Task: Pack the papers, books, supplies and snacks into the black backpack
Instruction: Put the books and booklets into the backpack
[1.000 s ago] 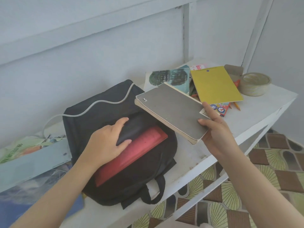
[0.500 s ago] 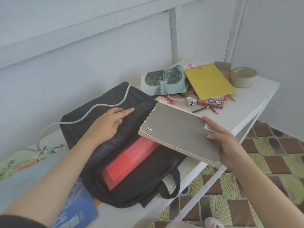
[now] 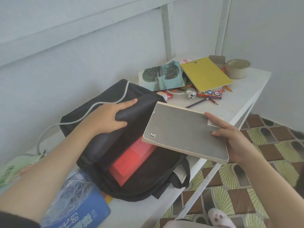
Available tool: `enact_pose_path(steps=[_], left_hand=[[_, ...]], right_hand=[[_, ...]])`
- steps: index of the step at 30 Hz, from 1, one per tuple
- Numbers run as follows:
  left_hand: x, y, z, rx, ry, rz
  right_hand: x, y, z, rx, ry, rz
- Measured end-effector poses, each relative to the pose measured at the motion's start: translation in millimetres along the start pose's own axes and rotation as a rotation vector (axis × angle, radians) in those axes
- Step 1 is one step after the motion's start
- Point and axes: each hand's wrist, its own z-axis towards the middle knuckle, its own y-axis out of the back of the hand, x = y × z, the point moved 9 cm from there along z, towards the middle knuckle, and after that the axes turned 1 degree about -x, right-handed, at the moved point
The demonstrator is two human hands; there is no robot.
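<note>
Mid-frame, your left hand [image 3: 107, 117] re-gripped the black backpack [image 3: 131, 186] by its flap; your right hand [image 3: 233, 142] lowered the grasped grey book [image 3: 184, 134] to its mouth.

soft even daylight, faint shadows, slight blur, wide-angle warping.

Grey book [image 3: 185, 132] (in right hand [image 3: 236, 142]) has lowered over backpack [image 3: 158, 165].

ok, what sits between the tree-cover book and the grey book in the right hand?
Head view: a red snack packet, a white plug and a dark pencil lie on the table there.
</note>
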Motion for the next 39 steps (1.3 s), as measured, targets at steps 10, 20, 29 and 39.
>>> enact_pose_path(steps=[10,20,29,39], left_hand=[[-22,60,5,-0.063,-0.066,0.183],[-24,65,-2,-0.034,-0.104,0.149],[-30,68,-11,-0.077,-0.121,0.186],[-40,61,-20,-0.073,-0.112,0.231]], right_hand=[[10,-86,13,0.098,-0.037,-0.135],[-27,-167,35,0.370,-0.123,-0.660],[-1,-209,30,0.051,0.786,-1.769],[-64,-210,69,0.515,0.553,-1.846]])
